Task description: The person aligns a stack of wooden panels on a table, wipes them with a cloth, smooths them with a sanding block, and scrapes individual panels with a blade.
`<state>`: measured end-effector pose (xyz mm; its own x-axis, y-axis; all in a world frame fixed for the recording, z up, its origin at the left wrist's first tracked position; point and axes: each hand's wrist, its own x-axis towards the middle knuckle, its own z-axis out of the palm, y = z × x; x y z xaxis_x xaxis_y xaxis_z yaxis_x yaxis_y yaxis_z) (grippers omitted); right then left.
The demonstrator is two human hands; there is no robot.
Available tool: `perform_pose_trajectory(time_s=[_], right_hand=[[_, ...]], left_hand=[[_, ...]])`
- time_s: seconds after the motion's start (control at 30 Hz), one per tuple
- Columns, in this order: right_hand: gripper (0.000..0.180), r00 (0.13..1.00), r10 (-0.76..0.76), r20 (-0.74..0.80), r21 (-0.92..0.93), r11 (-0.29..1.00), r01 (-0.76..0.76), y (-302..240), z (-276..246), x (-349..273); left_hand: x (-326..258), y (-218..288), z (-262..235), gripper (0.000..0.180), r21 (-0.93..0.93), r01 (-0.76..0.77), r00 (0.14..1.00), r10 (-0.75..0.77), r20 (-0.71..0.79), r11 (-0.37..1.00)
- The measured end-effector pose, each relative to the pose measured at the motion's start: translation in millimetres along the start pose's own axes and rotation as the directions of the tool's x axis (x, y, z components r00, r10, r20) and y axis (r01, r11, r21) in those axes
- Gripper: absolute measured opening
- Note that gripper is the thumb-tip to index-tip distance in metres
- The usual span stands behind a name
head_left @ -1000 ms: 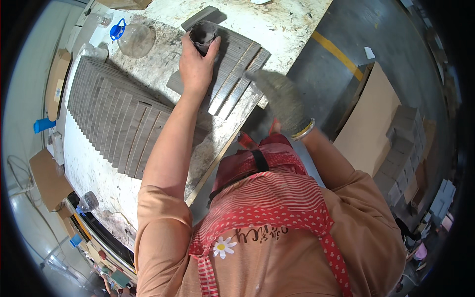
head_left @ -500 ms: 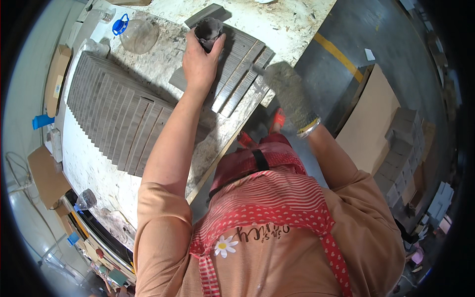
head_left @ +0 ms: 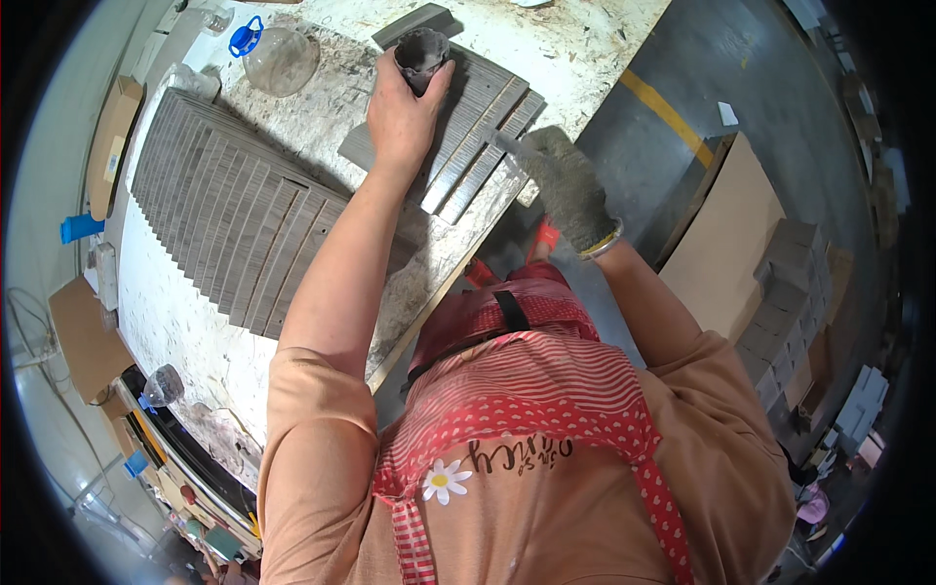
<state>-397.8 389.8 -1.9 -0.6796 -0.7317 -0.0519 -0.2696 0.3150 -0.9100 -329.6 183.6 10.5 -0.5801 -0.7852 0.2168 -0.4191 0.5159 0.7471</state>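
My bare left hand [head_left: 402,119] is wrapped round a dark, ragged-rimmed cup [head_left: 421,51], its open top facing up. The cup is over grey wood-grain boards [head_left: 466,102] with long grooves along their right side. My right hand [head_left: 570,185], in a dirty grey-green knitted glove, is closed by the table's right edge. A thin flat grey tool [head_left: 505,143] sticks out of the glove toward the grooved boards; its handle is hidden in the fist. To the left of my left forearm, more grey boards [head_left: 224,210] lie overlapped in a long fanned row.
A clear plastic jug [head_left: 281,63] with a blue handle stands on the stained white table [head_left: 336,49]. Another short grey board [head_left: 417,24] lies beyond the cup. On the floor at right are a large cardboard sheet [head_left: 726,234] and stacked cartons [head_left: 780,302].
My left hand and the cup appear slightly farther right in the picture. My gloved right hand has shifted a little, and the flat tool in it shows more sharply.
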Motion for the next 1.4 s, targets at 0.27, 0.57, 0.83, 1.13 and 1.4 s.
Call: perform_pose_trajectory(time_s=[0.27,0.57,0.83,1.13,1.4], right_hand=[[0.023,0.977,-0.211,-0.038,-0.11,0.972,0.206,-2,2,-7],[0.021,0.984,0.099,0.15,0.321,0.936,-0.143,1,10,-23],[0.019,0.924,-0.383,0.023,-0.411,0.838,0.358,7,-47,44],[0.024,0.881,-0.459,0.117,-0.601,0.673,0.43,26,-37,39],[0.022,0.804,-0.533,0.262,-0.537,0.612,0.581,18,-4,-2]], left_hand=[[-2,3,-2,0.066,-0.008,-0.007,1.0,0.007,-0.003,1.0],[-2,5,-3,0.064,-0.026,0.004,1.0,-0.004,0.006,1.0],[-2,4,0,0.064,-0.016,0.017,1.0,-0.017,-0.008,1.0],[-2,4,-2,0.065,-0.015,0.007,1.0,-0.007,-0.017,1.0],[-3,7,-4,0.065,0.004,0.02,1.0,-0.02,0.0,1.0]])
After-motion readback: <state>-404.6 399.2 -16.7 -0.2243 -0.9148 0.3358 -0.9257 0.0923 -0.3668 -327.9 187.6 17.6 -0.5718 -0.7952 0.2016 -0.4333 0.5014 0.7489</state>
